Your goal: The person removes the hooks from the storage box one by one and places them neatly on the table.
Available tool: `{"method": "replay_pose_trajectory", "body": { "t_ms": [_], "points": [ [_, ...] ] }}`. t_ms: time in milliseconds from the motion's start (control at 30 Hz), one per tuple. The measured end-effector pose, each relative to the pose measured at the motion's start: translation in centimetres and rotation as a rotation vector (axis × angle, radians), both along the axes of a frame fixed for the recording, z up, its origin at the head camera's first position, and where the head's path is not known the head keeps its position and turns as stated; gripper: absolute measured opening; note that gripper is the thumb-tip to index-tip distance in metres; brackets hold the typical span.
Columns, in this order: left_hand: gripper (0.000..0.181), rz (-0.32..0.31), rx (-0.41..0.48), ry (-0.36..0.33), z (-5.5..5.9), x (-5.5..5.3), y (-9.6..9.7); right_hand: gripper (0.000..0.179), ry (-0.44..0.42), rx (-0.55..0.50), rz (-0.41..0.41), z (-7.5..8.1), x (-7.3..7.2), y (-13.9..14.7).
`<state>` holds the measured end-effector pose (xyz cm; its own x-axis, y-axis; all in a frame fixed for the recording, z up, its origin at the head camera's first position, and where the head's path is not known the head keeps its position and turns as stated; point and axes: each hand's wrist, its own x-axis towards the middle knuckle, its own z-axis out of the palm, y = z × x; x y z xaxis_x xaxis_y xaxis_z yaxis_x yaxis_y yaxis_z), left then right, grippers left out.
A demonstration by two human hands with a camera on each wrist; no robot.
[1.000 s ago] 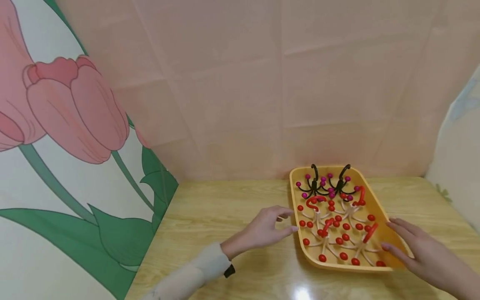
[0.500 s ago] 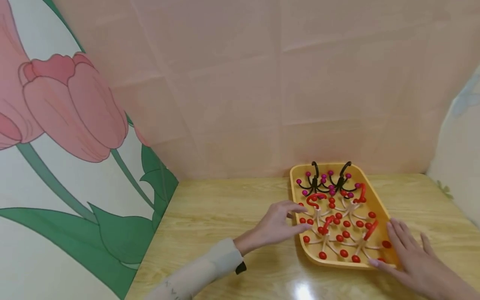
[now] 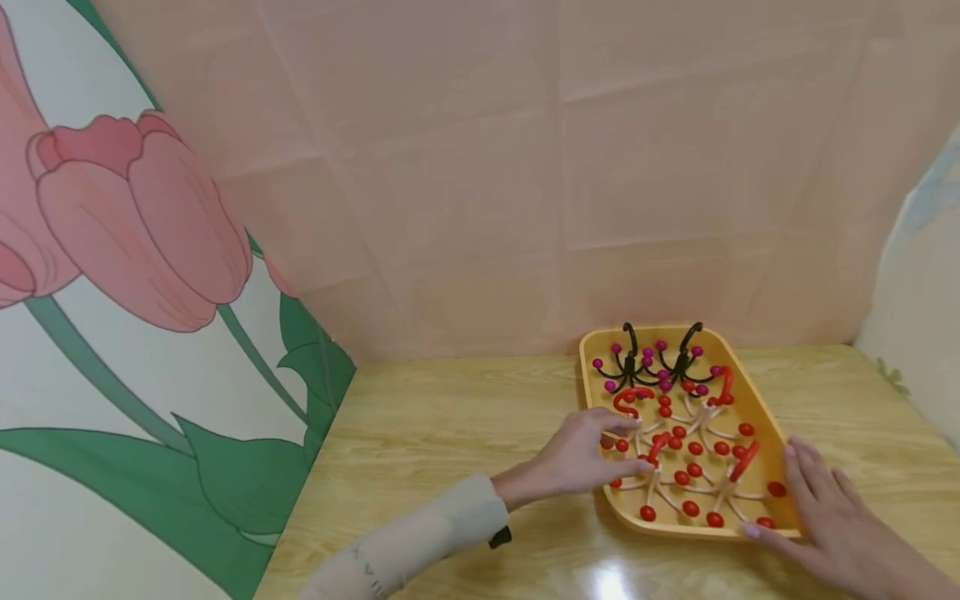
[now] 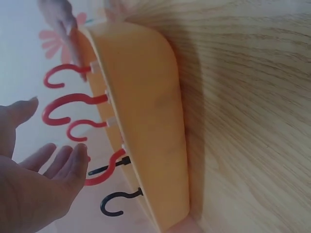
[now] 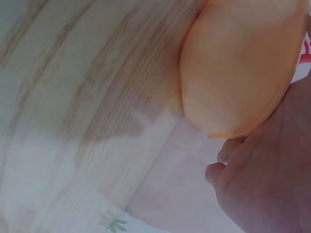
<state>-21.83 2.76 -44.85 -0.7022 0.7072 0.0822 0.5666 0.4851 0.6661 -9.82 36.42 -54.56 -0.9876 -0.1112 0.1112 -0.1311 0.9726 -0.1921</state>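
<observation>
A yellow tray holds several multi-arm hanging hooks. Toward the far end are two black hooks with magenta balls on their arms; nearer lie beige ones with red ball tips and red curved tops. My left hand reaches in over the tray's left rim, thumb and fingers apart. Its fingertips are close to the near-left red-topped hook. In the left wrist view those fingers are loosely bent beside the red hook tops, with nothing held. My right hand rests along the tray's right rim, thumb at the near corner.
The tray stands on a wood-grain table, right of centre. A pinkish cloth backdrop rises behind it. On the left stands a panel with printed pink tulips; a pale panel is at the right.
My left hand has moved right, from beside the tray's left rim to over the near-left hooks. My right hand has come down onto the right rim, its thumb shifting to the near corner.
</observation>
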Motion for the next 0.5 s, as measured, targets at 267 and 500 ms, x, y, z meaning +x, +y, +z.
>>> {"method": "replay_pose_trajectory", "body": {
  "t_ms": [267,500],
  "points": [
    [0.058,0.015,-0.016,-0.041,0.2,0.3,1.2,0.122,-0.036,-0.034,-0.015,-0.1,0.1,0.3],
    [0.055,0.014,-0.056,0.007,0.5,0.4,2.1,0.122,0.022,-0.028,0.004,-0.4,0.1,0.3]
  ]
}}
